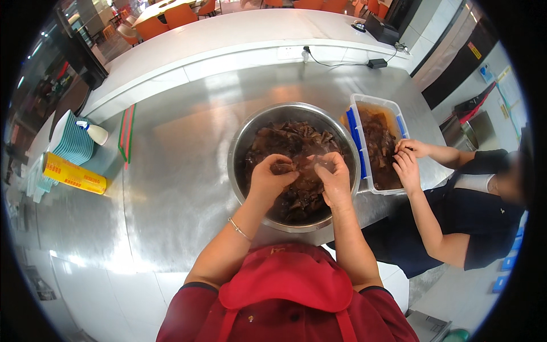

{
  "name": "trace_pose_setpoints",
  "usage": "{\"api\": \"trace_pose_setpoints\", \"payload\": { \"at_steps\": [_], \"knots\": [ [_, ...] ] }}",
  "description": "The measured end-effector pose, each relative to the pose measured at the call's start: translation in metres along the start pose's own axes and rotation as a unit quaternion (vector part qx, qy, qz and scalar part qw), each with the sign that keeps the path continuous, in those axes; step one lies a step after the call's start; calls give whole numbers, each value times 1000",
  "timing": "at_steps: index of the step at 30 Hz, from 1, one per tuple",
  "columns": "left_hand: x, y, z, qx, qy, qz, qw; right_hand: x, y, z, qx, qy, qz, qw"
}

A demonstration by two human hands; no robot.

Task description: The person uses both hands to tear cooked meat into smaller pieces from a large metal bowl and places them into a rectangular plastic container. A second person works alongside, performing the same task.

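Before me a round steel basin holds dark brown, wet wood ear fungus in ruffled pieces. Over its middle, my left hand curls thumb and fingers around a brown piece of the fungus. A few centimetres to its right, my right hand pinches another dark piece between thumb and fingers. Parts of both pieces are hidden by my fingers. Just right of the basin, a clear plastic box with blue side clips contains more fungus in brownish liquid.
A co-worker's hands reach over the box's right edge. On the steel table at left lie a yellow printed box, stacked turquoise trays, a spray bottle and a green-and-red strip. A power adapter hangs at the back.
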State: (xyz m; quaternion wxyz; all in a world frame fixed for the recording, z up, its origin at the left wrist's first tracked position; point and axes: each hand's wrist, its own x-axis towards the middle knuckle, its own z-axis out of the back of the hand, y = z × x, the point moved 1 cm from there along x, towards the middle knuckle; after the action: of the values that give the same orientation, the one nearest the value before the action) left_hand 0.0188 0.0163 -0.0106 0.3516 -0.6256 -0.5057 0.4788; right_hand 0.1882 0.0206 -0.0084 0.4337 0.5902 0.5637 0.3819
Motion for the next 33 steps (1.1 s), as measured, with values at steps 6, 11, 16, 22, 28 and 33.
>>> {"api": "trace_pose_setpoints", "payload": {
  "at_steps": [6, 11, 16, 22, 28, 33],
  "knots": [
    [2, 12, 12, 27, 22, 25, 999, 6, 1, 8, -75, -68, 55, 993],
    [1, 13, 25, 242, 21, -82, 967, 16, 1, 28, -178, -172, 114, 962],
    [0, -1, 28, -98, 47, 64, 992, 15, 7, 33, -107, -90, 27, 990],
    [5, -6, 25, -378, 108, 152, 907, -4, 10, -5, -197, 34, -12, 980],
    [17, 17, 19, -306, 117, 109, 938, -16, 3, -48, -386, 71, 183, 901],
    [3, 4, 22, -244, 109, 119, 956, -7, 3, -33, -306, 38, 63, 949]
  ]
}}
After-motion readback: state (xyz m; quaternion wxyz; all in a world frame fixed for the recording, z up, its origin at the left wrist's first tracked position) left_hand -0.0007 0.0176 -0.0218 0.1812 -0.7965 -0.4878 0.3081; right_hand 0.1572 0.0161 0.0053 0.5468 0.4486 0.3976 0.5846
